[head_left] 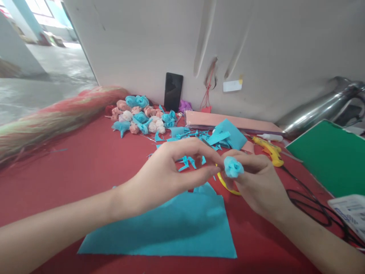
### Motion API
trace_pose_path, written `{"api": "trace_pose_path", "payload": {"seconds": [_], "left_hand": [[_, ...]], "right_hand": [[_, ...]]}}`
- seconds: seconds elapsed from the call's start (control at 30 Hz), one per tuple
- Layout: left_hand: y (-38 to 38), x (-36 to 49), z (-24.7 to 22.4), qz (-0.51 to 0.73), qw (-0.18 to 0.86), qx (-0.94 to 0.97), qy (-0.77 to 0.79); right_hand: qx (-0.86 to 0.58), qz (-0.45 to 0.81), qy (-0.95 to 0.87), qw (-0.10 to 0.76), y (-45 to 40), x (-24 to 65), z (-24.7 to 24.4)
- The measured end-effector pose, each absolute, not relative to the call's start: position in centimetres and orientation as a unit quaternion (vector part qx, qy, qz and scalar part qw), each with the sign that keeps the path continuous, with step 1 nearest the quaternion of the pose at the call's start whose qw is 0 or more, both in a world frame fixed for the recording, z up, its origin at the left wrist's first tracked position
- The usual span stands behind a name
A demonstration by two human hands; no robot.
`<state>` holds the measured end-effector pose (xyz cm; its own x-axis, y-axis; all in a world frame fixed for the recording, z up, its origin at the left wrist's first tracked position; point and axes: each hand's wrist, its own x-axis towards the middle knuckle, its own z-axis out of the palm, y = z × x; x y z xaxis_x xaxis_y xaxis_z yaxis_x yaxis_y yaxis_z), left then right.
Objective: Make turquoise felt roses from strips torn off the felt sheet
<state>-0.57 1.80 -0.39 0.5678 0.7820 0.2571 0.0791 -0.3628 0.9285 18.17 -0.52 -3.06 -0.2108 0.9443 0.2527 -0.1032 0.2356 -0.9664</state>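
Observation:
My right hand [256, 179] is closed around a small blue crepe-paper rose [233, 167], its curled top showing between thumb and fingers. My left hand [176, 163] reaches in from the left, thumb and forefinger brought together in a pinch beside the rose. Whatever lies between those fingertips is too small to make out. Just under the right hand shows a yellow loop [226, 186], like a scissors handle; whether that hand holds it I cannot tell. A large blue crepe-paper sheet [171, 232] lies on the red table below both hands.
Pink, white and blue paper roses [139, 118] are heaped at the back left. Blue scraps [188, 161] lie behind my hands. A dark phone [173, 91] leans on the wall. To the right are a yellow glue gun [269, 150], its black cord and a green board [330, 156].

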Motion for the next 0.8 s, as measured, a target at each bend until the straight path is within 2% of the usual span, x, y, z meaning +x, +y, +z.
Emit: {"api": "trace_pose_path", "payload": {"seconds": [0.23, 0.5, 0.8], "left_hand": [[1.7, -0.4, -1.1, 0.4, 0.537, 0.686, 0.286], [2.0, -0.1, -1.8, 0.407, 0.585, 0.654, 0.253], [2.1, -0.1, -2.7, 0.406, 0.615, 0.639, 0.221]], "right_hand": [[-0.365, 0.57, -0.514, 0.527, -1.2, 17.2, -3.2], [-0.4, 0.567, -0.464, 0.551, -1.9, 16.7, -3.4], [-0.401, 0.605, -0.477, 0.495, -1.3, 16.9, -3.4]]}}
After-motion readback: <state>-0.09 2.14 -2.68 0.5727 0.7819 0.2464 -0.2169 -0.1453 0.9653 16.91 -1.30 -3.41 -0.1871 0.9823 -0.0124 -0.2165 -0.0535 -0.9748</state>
